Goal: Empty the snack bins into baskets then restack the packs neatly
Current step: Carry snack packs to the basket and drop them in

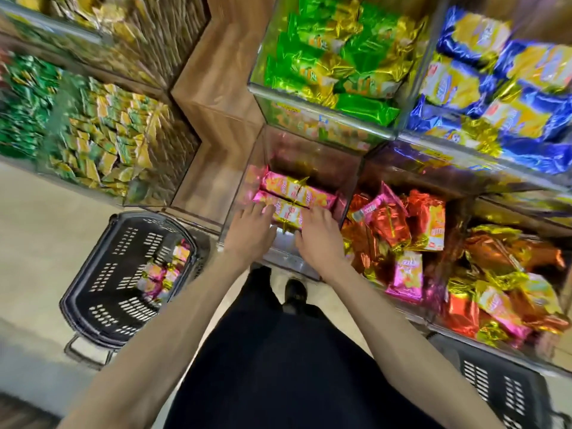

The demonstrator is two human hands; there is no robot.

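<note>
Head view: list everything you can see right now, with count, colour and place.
pink packs: about four, pink and gold, in rows in the clear bin
clear bin: one, transparent, lower shelf, centre
left basket: one, black, on the floor at left, a few pink packs inside
right basket: one, black, bottom right
orange packs: many, orange-red and gold, jumbled in the bin to the right, some pink mixed in
green packs: many, green and gold, upper bin
blue packs: many, blue and gold, upper right bin
left hand: rests on the front-left pink pack
right hand: rests on the front-right pink pack
</note>
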